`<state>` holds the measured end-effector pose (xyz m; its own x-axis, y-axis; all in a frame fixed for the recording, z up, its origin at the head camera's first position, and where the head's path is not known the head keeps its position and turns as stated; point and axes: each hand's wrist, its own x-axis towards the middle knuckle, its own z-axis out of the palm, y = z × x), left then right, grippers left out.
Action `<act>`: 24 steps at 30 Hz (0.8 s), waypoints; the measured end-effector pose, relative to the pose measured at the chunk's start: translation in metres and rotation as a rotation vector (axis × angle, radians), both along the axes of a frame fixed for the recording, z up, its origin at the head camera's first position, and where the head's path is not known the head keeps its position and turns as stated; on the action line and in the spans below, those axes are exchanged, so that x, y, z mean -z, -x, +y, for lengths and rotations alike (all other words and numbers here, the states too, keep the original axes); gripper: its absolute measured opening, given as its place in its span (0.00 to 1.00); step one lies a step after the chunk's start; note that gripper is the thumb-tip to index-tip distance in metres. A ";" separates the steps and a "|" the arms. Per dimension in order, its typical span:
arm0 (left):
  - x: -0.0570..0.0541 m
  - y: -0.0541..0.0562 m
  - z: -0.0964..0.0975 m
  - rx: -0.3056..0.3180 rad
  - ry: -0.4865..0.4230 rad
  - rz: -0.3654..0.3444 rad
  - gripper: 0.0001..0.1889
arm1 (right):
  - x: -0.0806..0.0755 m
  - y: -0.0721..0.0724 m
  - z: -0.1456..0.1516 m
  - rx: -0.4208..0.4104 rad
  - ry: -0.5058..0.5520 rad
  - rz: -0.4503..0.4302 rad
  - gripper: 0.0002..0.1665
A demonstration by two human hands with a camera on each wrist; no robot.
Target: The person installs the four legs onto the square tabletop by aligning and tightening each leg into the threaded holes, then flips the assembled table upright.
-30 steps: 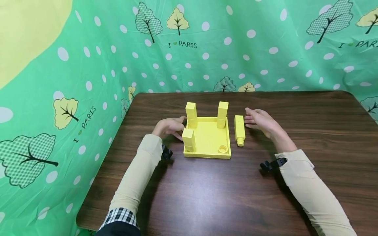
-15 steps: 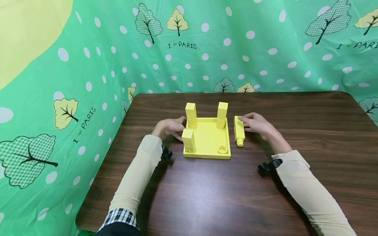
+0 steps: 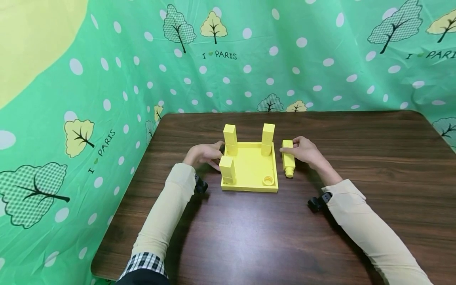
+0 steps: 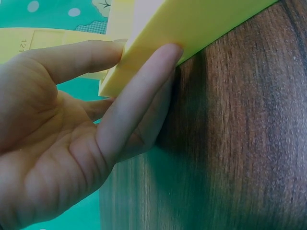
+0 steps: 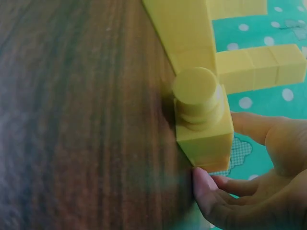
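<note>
A square yellow panel with raised rims, like an upturned toy table top [image 3: 251,168], lies on the table. Three block legs stand upright at its corners, one being the front left leg [image 3: 228,169]; a round socket [image 3: 268,180] shows at its front right corner. My left hand [image 3: 204,153] holds the panel's left edge, thumb and fingertips against it [image 4: 115,72]. To the panel's right lies a loose yellow leg [image 3: 289,161] with a round knobbed end [image 5: 195,93] toward me. My right hand [image 3: 307,151] pinches this leg, thumb across its top and fingers at its far side.
The brown wooden table [image 3: 249,237] has its back edge against a green patterned curtain [image 3: 249,79]. Black wrist cameras sit at the left wrist [image 3: 201,184] and right wrist [image 3: 319,202].
My right hand has moved left from beside the loose leg and taken hold of it. The leg and the panel have stayed in place, as has my left hand.
</note>
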<state>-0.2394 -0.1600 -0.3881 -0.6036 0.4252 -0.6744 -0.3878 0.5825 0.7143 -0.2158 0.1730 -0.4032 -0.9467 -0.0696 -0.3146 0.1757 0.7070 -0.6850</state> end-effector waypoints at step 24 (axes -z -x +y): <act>0.000 0.002 -0.001 0.001 0.010 -0.005 0.48 | -0.007 0.000 0.014 0.112 0.244 -0.039 0.38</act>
<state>-0.2410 -0.1608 -0.3884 -0.5995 0.4191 -0.6818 -0.3907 0.5903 0.7064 -0.2158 0.1866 -0.3962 -0.9404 -0.0438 -0.3373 0.2726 0.4963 -0.8242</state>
